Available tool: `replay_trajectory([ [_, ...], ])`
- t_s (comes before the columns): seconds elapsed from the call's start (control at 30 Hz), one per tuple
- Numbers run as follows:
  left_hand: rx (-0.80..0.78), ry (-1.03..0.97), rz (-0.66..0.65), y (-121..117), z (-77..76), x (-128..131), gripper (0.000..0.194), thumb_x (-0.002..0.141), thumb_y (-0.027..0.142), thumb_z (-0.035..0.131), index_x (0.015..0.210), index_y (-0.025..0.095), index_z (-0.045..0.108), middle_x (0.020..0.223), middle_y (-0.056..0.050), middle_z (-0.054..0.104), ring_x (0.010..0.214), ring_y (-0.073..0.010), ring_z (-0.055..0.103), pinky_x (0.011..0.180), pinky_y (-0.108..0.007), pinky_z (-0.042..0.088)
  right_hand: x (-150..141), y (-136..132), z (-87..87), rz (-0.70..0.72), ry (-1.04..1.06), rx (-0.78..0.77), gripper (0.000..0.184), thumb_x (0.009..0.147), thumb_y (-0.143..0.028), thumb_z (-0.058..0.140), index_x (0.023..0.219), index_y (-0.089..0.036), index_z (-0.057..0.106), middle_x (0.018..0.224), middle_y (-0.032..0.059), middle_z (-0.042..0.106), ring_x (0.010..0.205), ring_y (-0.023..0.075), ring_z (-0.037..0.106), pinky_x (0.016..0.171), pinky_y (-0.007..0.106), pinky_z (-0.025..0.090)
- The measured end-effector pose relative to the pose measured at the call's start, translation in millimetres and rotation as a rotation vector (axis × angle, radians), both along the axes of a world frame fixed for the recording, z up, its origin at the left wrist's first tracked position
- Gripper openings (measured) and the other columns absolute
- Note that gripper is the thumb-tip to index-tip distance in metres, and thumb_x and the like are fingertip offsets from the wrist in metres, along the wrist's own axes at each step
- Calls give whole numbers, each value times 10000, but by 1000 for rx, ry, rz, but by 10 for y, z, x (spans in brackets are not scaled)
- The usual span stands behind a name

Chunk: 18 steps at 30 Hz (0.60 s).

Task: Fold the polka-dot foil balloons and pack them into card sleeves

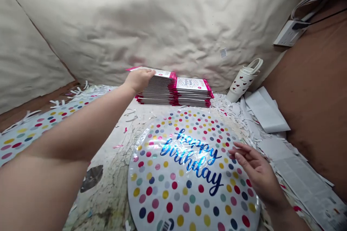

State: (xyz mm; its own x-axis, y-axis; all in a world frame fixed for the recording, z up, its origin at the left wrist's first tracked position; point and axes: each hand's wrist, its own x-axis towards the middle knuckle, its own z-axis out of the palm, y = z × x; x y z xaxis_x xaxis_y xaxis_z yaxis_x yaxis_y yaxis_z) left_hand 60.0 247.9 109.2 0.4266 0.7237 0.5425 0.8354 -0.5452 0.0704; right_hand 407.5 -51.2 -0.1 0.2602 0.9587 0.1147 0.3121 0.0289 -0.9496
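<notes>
My left hand (141, 79) reaches to the back, its fingers closed on the top packet (164, 73) of the taller stack. That packet is flat and white with pink edges; my hand covers part of it. Beside it stands a lower stack of the same packets (191, 83). In front lies a large round dotted piece (187, 184) with a shiny surface, blue "happy birthday" lettering and a barcode near its bottom edge. My right hand (255, 168) is over its right side, fingers loosely bent and apart, holding nothing.
A white tumbler with hearts (241, 83) leans by the back wall. White papers (267, 110) and paper shreds lie along the right. Another dotted sheet (40, 124) is at the left. A power socket (290, 33) is on the right wall.
</notes>
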Motion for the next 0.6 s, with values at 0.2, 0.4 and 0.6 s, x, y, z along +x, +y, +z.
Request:
replay_trajectory([
  [0.2, -10, 68, 77, -211, -92, 269, 486, 822, 80, 373, 1305, 116, 418, 1382, -175, 388, 1289, -322, 307, 1009, -519, 246, -134, -597, -203, 480, -744, 100, 312, 822, -350, 552, 1115, -256, 606, 1134, 73, 637, 1052, 237, 594, 892, 356, 502],
  [0.4, -503, 300, -587, -2427, -650, 657, 159, 786, 160, 474, 744, 188, 626, 731, -28, 657, 656, -151, 588, 630, -246, 480, -373, -1004, -328, 746, -967, 396, 448, 845, -130, 423, 1289, -176, 460, 1228, 105, 572, 1153, 221, 523, 965, 371, 440],
  [0.6, -782, 180, -675, -3528, -1057, 578, 193, 821, 138, 439, 920, 179, 599, 878, -74, 640, 827, -175, 577, 755, -259, 465, -408, -989, -156, 664, -632, 147, 374, 858, -101, 403, 1181, -203, 562, 1133, 48, 644, 1066, 142, 589, 920, 256, 481],
])
